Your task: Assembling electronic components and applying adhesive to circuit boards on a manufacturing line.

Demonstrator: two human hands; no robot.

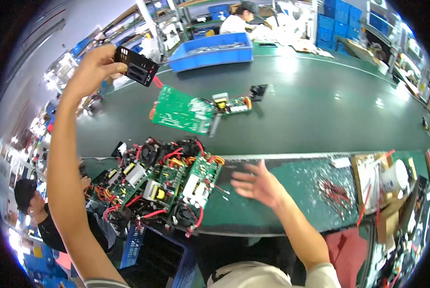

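Note:
My left hand point(97, 69), raised at the far left, pinches a black end panel point(137, 66) by its edge. Red wires run from the panel to a green circuit board point(181, 110), whose solder side faces up. A smaller board point(234, 105) with a yellow transformer joins its right side, with a small black plate point(258, 92) at the far end. Whether these boards rest on the belt or hang just above it I cannot tell. Over the bench my right hand point(259, 185) is open with fingers spread, slightly blurred, holding nothing.
Several assembled circuit boards point(162, 180) with fans and red cables crowd the bench's left side. A dark green belt point(330, 110) runs behind, bearing a blue bin point(212, 53). Loose red wires point(337, 194) and a white cup point(395, 175) are at right. Two other people sit nearby.

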